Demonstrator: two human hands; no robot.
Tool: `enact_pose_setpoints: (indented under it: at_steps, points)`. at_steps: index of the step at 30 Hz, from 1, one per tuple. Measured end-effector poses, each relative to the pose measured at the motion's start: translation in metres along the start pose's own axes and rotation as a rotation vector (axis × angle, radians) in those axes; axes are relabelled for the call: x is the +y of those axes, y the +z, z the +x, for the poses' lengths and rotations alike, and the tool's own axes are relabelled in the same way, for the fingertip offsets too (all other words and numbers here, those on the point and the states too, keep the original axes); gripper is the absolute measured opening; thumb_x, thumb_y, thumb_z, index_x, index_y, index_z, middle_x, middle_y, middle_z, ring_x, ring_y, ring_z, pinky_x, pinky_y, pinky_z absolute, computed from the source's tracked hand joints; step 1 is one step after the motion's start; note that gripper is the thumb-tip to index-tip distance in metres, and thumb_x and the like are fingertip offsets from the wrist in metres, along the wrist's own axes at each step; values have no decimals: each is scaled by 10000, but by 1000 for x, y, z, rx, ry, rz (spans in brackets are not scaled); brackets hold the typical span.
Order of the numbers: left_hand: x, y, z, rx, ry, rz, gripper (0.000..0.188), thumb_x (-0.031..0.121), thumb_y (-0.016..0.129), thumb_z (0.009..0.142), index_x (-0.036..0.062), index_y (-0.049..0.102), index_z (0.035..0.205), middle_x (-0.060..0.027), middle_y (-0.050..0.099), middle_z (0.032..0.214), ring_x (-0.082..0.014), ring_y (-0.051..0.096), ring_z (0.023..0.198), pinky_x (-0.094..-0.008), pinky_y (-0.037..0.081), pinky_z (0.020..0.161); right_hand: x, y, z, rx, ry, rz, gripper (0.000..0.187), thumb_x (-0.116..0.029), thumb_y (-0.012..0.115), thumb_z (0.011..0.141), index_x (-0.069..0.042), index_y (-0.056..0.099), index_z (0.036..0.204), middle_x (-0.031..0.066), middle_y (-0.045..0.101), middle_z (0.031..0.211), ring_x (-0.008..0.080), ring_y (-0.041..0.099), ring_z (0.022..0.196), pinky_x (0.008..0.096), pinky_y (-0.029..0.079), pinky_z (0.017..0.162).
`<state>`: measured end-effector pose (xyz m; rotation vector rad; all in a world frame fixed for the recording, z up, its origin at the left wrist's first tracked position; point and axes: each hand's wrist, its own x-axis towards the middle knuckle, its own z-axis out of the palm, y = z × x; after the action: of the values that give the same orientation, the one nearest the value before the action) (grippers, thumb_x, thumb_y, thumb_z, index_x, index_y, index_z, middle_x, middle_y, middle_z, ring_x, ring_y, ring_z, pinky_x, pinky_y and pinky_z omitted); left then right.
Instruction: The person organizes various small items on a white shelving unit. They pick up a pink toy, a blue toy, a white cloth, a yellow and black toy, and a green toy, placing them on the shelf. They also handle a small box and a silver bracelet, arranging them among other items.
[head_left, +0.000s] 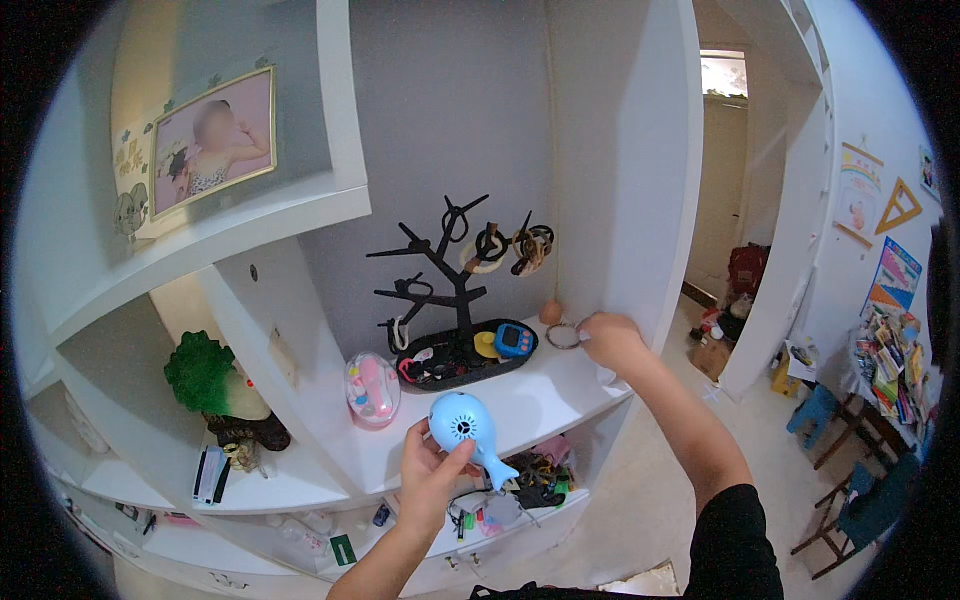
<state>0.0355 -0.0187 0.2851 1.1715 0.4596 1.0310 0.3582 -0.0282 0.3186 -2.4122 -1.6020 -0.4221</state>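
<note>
My left hand (432, 470) is wrapped round a light blue, whale-shaped handheld mini fan (463, 424), held in front of the shelf's edge. Its round vent faces up and its tail points to the lower right. At the right end of the white shelf (560, 395), my right hand (612, 342) has its fingers closed on a white cloth (606, 376), mostly hidden under the hand. Just left of these fingers lies a thin bangle (564, 337), beside a small brownish rounded object (551, 312).
A black tree-shaped jewellery stand (462, 300) with hair ties stands at the back, a blue gadget (514, 340) in its tray. Left of it is a clear pink case (372, 390). Further left are a green cabbage ornament (203, 372) and a framed photo (215, 140). Clutter (540, 480) fills the lower shelf.
</note>
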Motion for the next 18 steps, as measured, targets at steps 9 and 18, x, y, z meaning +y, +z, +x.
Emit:
enact_pose_setpoints:
  at_steps: [9,18]
  points:
    - [-11,2,0,44,25,22,597,73,671,785,-37,288,1230,-160,525,1054,-194,588,857,-288,520,588,-27,-4,53,-107,-54,-31,199,-189,552,799,-87,687,904,145,652,948,310,624,912,398,512,759]
    - [-10,3,-2,9,33,34,615,54,675,780,-18,282,1247,-156,510,1086,-189,587,894,-274,531,611,-28,42,102,-15,-31,-137,313,-309,626,747,-47,649,916,152,651,922,299,628,885,418,498,760]
